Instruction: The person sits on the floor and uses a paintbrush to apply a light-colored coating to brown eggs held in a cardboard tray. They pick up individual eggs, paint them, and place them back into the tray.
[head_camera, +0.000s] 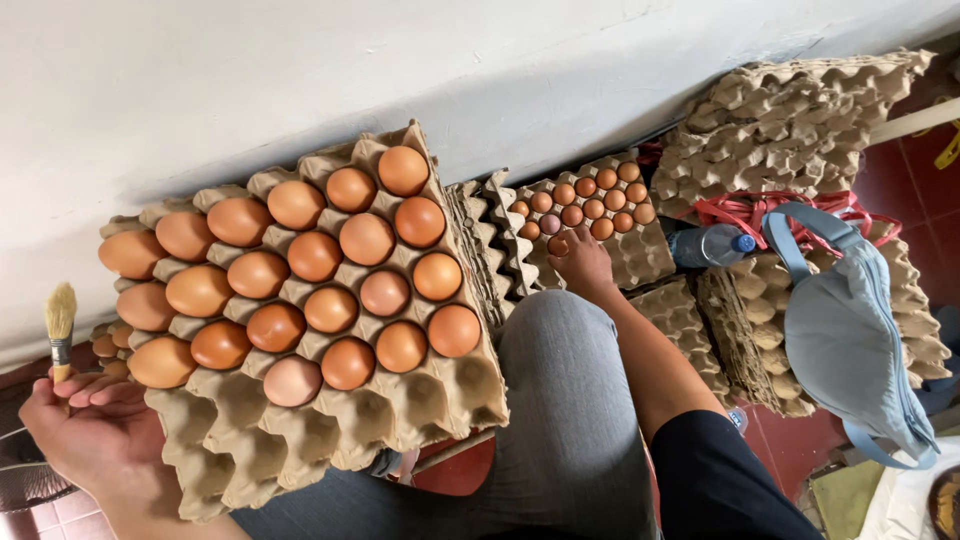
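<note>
Nearest, a brown egg tray (300, 420) is supported by the left hand (95, 430), whose grip is clenched on a small brush (60, 325). Beyond that tray, a single egg (557, 245) on a farther tray (640, 255) is grasped by the right hand (583, 262).

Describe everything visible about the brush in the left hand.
The brush is small, with pale, cream-coloured bristles flaring at the top, a dark metal-looking band beneath them and a light wooden-looking handle. It stands roughly upright, bristles up, at the picture's left edge. The left hand pinches the handle low down, its fingers hiding the lower end. The bristles look dry and touch nothing; they sit just left of the egg tray resting on the lap.
</note>
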